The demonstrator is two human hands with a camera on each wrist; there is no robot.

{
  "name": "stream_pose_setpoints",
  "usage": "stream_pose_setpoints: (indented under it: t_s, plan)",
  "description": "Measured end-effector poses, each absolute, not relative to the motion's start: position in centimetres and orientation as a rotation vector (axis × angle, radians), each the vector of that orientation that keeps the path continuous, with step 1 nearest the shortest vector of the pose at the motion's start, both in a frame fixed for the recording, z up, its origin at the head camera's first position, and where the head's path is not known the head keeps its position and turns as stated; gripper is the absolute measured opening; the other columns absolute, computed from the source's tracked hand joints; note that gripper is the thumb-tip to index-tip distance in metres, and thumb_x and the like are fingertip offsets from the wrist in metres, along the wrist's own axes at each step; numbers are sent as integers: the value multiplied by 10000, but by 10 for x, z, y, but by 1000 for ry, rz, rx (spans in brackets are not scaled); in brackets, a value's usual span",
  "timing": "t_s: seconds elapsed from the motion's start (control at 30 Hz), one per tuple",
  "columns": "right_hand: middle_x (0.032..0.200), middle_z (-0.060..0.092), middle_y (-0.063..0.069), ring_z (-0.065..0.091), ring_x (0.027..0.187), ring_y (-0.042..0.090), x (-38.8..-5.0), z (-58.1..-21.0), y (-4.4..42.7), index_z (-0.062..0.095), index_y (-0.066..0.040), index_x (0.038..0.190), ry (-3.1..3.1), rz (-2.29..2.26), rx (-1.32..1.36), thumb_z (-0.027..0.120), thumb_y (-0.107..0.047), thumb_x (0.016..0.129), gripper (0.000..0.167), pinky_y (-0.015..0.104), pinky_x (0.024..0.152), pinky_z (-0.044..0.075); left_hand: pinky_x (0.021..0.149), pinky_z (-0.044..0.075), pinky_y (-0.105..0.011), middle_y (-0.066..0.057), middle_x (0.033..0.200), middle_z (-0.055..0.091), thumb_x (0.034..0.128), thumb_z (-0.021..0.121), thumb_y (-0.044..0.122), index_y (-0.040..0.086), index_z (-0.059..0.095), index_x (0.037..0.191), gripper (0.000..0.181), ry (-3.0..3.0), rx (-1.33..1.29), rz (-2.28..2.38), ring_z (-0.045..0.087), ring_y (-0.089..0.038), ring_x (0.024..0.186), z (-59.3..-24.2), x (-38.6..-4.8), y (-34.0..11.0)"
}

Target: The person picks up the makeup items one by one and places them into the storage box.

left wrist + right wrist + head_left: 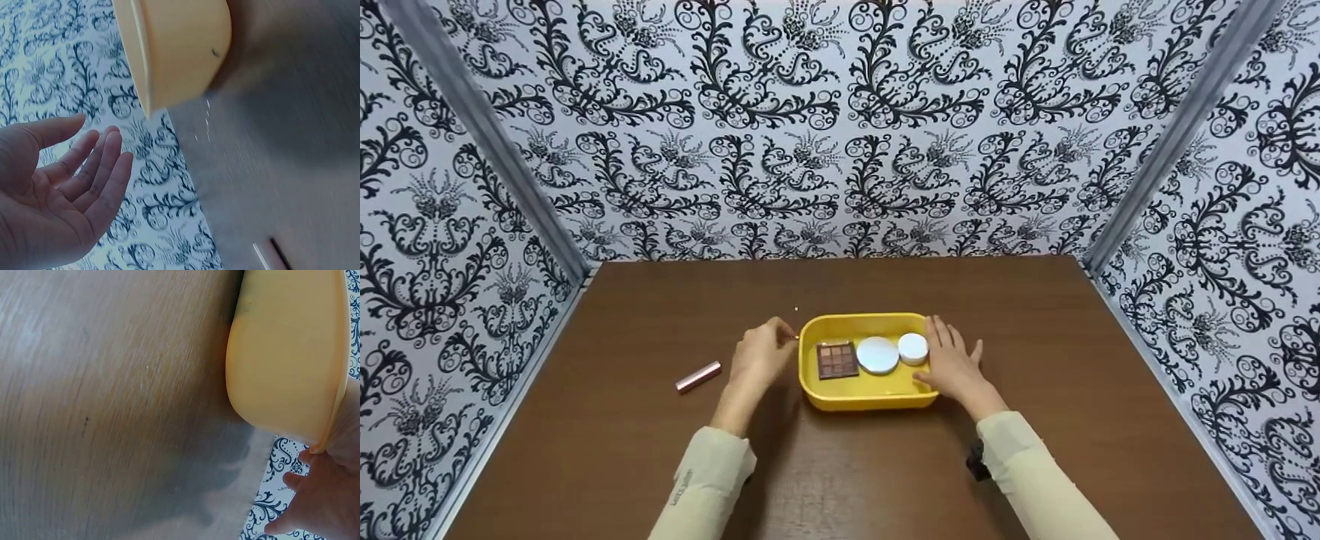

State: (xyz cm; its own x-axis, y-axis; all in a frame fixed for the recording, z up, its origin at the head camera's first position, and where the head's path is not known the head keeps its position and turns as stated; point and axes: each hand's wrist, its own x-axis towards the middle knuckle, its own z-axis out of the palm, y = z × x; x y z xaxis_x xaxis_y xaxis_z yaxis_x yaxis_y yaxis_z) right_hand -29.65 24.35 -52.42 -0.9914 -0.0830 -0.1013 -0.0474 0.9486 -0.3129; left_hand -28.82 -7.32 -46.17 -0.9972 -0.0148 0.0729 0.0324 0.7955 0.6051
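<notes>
A yellow plastic basket (870, 394) stands on the brown table in the head view. Inside it, from left to right, lie an eyeshadow palette (837, 361), a round white compact-like case (877, 355) and a smaller white round jar (913, 349). My left hand (763, 352) is beside the basket's left end, its fingers loosely bent. The left wrist view shows that hand (73, 191) empty and apart from the basket (183, 50). At the other end, my right hand (955, 364) rests over the rim with spread fingers, its thumb inside near the jar.
A shiny pink tube (698, 377) lies on the table to the left of my left hand. Patterned black-and-white walls (840, 135) enclose the table (840, 465) at the back and sides. A tiny pale speck (796, 308) shows behind the basket.
</notes>
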Motion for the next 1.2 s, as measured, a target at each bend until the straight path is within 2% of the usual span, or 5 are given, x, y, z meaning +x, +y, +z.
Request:
stream_pose_setpoints:
  t_s: [0.2,0.6,0.93,1.07,1.2]
  plan:
    - [1685,62,148,115,1534,418,-297,-525,244,36,-84,1606,2990,-473,-97,727,-380,900,1032,787,1124,-6,850,548,-491,-69,1025,750,925,693,235,131,683,1072,181,-2911,17,-947,706,-294,953,-460,-286,-100]
    - [1684,67,151,121,1530,429,-296,-525,245,41,-77,1605,2993,-474,-100,726,-375,899,1028,786,1127,5,850,549,-507,-148,1134,719,982,622,215,66,640,1212,275,-2974,119,-940,688,-333,1011,-465,-277,-150]
    - [1683,70,153,117,1530,432,-295,-525,244,45,-80,1606,2992,-481,-101,728,-369,899,1025,788,1125,4,840,532,-525,-182,1139,703,970,637,231,44,629,1203,299,-3003,194,-893,669,-375,999,-483,-270,-182]
    - [1680,77,164,120,1526,438,-294,-523,243,51,-71,1604,2994,-495,-105,731,-352,900,1018,790,1122,-5,845,527,-537,-234,1214,663,960,656,257,27,621,1231,357,-3018,213,-868,650,-408,1033,-490,-269,-192]
    - [1678,93,167,129,1524,437,-293,-521,243,71,-62,1602,2998,-510,-109,739,-337,894,1012,795,1118,-3,852,521,-551,-267,1277,626,961,640,205,20,609,1267,359,-3029,237,-874,635,-446,1058,-496,-268,-199]
